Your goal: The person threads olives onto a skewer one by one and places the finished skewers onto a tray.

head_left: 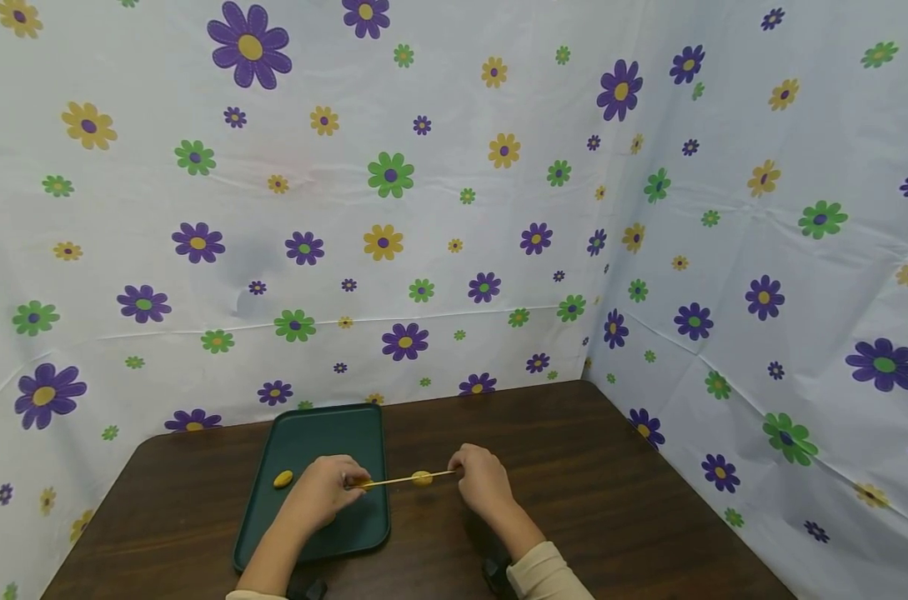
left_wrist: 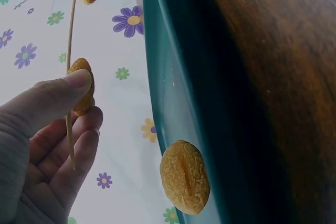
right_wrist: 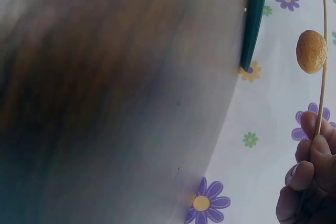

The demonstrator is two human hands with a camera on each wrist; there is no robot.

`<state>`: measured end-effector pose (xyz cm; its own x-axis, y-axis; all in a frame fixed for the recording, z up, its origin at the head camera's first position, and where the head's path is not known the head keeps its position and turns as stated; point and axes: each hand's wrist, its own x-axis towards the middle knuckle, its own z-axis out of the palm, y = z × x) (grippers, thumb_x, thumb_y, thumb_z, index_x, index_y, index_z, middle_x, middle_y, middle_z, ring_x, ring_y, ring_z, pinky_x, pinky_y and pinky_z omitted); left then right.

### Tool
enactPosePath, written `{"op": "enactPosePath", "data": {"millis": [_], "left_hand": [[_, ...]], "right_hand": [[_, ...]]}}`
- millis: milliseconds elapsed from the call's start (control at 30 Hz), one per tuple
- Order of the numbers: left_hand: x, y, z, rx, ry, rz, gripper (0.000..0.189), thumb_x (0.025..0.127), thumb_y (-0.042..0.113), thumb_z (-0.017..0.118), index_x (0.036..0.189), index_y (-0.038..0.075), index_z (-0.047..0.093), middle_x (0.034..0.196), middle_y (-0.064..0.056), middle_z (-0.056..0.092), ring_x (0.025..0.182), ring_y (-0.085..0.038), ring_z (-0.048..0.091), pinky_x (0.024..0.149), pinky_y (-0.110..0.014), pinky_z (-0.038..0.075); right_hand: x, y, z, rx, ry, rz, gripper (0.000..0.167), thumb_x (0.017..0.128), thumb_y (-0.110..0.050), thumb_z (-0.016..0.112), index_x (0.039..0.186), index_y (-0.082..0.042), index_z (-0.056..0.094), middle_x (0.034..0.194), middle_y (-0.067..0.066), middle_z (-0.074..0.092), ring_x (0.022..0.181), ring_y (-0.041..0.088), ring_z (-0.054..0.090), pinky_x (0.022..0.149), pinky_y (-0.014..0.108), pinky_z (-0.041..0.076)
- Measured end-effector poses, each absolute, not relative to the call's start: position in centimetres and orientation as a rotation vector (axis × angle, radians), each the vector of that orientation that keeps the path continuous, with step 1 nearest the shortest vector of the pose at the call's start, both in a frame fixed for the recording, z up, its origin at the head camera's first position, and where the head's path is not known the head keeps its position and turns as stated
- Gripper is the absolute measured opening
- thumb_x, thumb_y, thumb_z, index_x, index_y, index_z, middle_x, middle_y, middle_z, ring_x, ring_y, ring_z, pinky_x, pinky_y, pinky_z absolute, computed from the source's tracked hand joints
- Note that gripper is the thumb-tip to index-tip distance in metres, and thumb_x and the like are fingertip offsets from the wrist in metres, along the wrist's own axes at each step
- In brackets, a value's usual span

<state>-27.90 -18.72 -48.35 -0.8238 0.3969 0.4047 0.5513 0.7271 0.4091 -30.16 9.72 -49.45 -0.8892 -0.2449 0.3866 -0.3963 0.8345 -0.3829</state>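
Observation:
Both hands hold a thin wooden skewer point(head_left: 395, 481) level above the table, one at each end. My left hand point(head_left: 322, 492), over the tray, pinches a golden-brown, wrinkled oval piece point(left_wrist: 84, 104) between thumb and fingers near one end of the skewer. That end sticks out past the piece in the left wrist view. Midway along sits a second oval piece point(right_wrist: 311, 52), apart from both hands. My right hand point(head_left: 485, 482) grips the other end with thumb and curled fingers. Another such piece, a loose one point(left_wrist: 185, 177) with a lengthwise crease, lies on the dark green tray point(head_left: 329, 429).
The tray stands on the left part of a dark wooden table point(head_left: 574, 467). White cloth with printed flowers point(head_left: 438, 208) hangs behind the table and along its right side.

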Motion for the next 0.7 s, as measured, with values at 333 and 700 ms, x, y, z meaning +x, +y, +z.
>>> {"op": "enactPosePath", "data": {"millis": [333, 700], "left_hand": [[-27.87, -18.56, -48.15, -0.755, -2.651, -0.739, 0.015, 0.079, 0.003, 0.085, 0.089, 0.013, 0.079, 0.085, 0.008, 0.069, 0.073, -0.003, 0.060, 0.064, -0.023, 0.053], [-28.36, -18.13, -48.45, -0.750, -2.664, -0.705, 0.015, 0.079, 0.004, 0.085, 0.088, 0.015, 0.079, 0.085, 0.009, 0.068, 0.073, -0.002, 0.059, 0.064, -0.023, 0.052]], "right_hand": [[-30.25, 9.42, -49.47, 0.470, -2.679, 0.639, 0.033, 0.073, 0.016, 0.070, 0.082, -0.015, 0.076, 0.080, -0.008, 0.062, 0.070, 0.015, 0.061, 0.058, 0.031, 0.050], [-30.25, 9.27, -49.33, 0.471, -2.679, 0.631, 0.034, 0.073, 0.017, 0.070, 0.083, -0.014, 0.076, 0.082, -0.007, 0.064, 0.070, 0.015, 0.063, 0.059, 0.032, 0.052]]}}
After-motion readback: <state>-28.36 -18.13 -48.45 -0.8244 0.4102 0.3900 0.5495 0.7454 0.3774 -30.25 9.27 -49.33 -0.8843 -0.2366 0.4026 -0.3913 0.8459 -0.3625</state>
